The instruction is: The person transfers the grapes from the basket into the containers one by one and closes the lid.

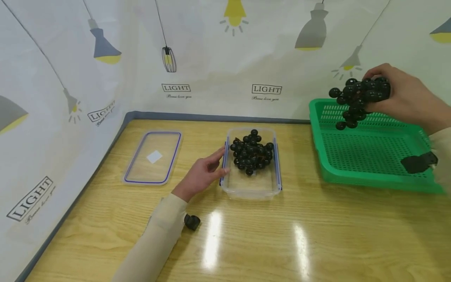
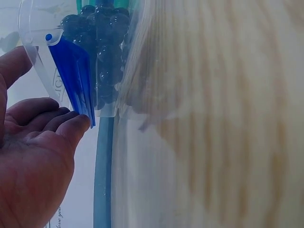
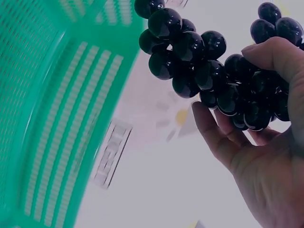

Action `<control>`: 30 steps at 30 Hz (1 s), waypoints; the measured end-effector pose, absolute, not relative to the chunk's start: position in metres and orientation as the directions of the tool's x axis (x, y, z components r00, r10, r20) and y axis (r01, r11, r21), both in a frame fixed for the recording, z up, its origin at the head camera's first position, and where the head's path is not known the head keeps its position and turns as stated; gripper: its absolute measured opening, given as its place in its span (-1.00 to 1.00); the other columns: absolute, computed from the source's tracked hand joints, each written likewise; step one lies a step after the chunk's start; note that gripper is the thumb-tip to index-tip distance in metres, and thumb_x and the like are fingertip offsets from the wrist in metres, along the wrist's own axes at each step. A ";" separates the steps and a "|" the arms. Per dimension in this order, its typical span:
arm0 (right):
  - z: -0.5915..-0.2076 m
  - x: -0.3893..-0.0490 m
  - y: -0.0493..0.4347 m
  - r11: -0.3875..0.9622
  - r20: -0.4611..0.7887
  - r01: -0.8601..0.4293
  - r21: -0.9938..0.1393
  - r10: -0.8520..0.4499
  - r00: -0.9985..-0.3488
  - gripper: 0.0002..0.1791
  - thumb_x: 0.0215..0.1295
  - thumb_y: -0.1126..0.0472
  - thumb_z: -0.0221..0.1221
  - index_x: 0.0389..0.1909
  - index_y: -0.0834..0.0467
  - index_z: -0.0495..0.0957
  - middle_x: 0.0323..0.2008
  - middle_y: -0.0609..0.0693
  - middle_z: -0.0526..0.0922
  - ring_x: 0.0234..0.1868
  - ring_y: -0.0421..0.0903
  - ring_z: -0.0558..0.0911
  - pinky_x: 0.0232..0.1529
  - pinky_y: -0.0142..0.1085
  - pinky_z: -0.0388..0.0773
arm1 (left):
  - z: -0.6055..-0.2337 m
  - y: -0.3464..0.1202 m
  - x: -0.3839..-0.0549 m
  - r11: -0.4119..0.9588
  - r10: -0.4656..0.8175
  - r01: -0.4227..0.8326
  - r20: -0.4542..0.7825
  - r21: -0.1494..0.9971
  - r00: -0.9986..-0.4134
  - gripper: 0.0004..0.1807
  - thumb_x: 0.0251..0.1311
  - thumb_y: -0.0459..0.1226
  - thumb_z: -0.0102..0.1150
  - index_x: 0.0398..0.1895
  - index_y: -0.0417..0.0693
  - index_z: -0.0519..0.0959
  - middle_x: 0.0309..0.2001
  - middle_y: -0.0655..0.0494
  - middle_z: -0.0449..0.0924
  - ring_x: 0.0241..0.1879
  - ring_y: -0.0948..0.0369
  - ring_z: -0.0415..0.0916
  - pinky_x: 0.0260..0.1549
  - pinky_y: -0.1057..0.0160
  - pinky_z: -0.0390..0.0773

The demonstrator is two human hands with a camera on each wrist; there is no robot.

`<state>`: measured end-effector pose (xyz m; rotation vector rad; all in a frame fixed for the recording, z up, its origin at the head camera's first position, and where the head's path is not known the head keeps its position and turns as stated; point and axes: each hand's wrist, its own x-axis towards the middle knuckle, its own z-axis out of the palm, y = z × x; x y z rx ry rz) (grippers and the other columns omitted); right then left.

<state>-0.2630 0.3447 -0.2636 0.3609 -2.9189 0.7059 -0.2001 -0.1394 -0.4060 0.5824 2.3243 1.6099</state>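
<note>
Where the wood-grain tabletop (image 1: 253, 239) lies nearest the camera, a cream left sleeve (image 1: 155, 239) crosses it, with a black wrist device (image 1: 192, 222) at the cuff. Beyond, the left hand (image 1: 201, 174), fingers loosely extended, touches the left side of a clear plastic food container (image 1: 250, 187) at its blue latch flap (image 2: 73, 76). One bunch of black grapes (image 1: 251, 152) sits inside, toward the container's far end. The blue-sealed lid (image 1: 160, 141), bearing a white square label (image 1: 154, 156), lies flat to the left, apart from it. To the right stands a green perforated plastic basket (image 1: 370, 179). The right hand (image 1: 405, 92) grips a second grape bunch (image 1: 356, 98), raised and seen against the basket's far rim. Behind, a backdrop (image 1: 218, 58) carries printed lamps and "LIGHT" lettering.
</note>
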 end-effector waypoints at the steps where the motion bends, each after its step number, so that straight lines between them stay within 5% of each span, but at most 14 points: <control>1: -0.258 -0.260 0.334 0.854 0.169 -0.266 -0.448 -0.212 -0.963 -0.16 0.19 0.34 0.31 0.44 0.26 0.10 0.33 0.48 0.18 0.24 0.52 0.20 0.10 0.46 0.12 | -0.406 -0.140 -0.200 0.309 0.459 0.181 0.020 0.934 -0.888 -0.28 0.40 -0.23 0.16 0.53 -0.09 0.09 0.53 0.10 -0.04 0.44 0.19 0.03 0.33 0.32 0.19; 10: -0.242 -0.238 0.256 0.723 0.252 -0.478 -0.499 -0.407 -0.878 -0.15 -0.02 0.50 0.42 0.32 0.18 0.27 0.23 0.30 0.35 0.21 0.34 0.32 0.20 0.32 0.22 | -0.407 -0.142 -0.199 0.293 0.460 0.185 0.031 0.938 -0.888 -0.28 0.39 -0.22 0.17 0.53 -0.10 0.09 0.53 0.11 -0.04 0.44 0.20 0.02 0.33 0.31 0.18; 16: -0.246 -0.222 0.219 0.688 0.252 -0.552 -0.472 -0.495 -0.832 -0.17 -0.09 0.51 0.44 0.26 0.14 0.34 0.16 0.17 0.39 0.07 0.19 0.43 0.02 0.17 0.44 | -0.407 -0.141 -0.201 0.282 0.468 0.191 0.039 0.940 -0.883 -0.28 0.40 -0.22 0.16 0.53 -0.10 0.09 0.53 0.11 -0.03 0.45 0.19 0.02 0.34 0.29 0.17; 21: -0.260 -0.218 0.192 0.621 0.280 -0.624 -0.474 -0.566 -0.775 -0.21 -0.14 0.51 0.46 0.20 0.15 0.39 0.09 0.11 0.43 0.08 0.10 0.46 0.07 0.08 0.47 | -0.406 -0.140 -0.201 0.276 0.472 0.193 0.042 0.941 -0.881 -0.28 0.40 -0.25 0.16 0.52 -0.15 0.08 0.53 0.07 -0.04 0.45 0.16 0.01 0.35 0.23 0.17; 30: -0.290 -0.215 0.152 0.610 0.138 -0.622 -0.490 -0.651 -0.747 -0.25 -0.01 0.46 0.40 0.24 0.09 0.37 0.13 0.09 0.35 0.13 0.08 0.45 0.04 0.01 0.54 | -0.406 -0.140 -0.200 0.299 0.454 0.170 0.017 0.939 -0.891 -0.29 0.40 -0.25 0.16 0.52 -0.14 0.10 0.53 0.10 -0.02 0.44 0.21 0.02 0.34 0.29 0.18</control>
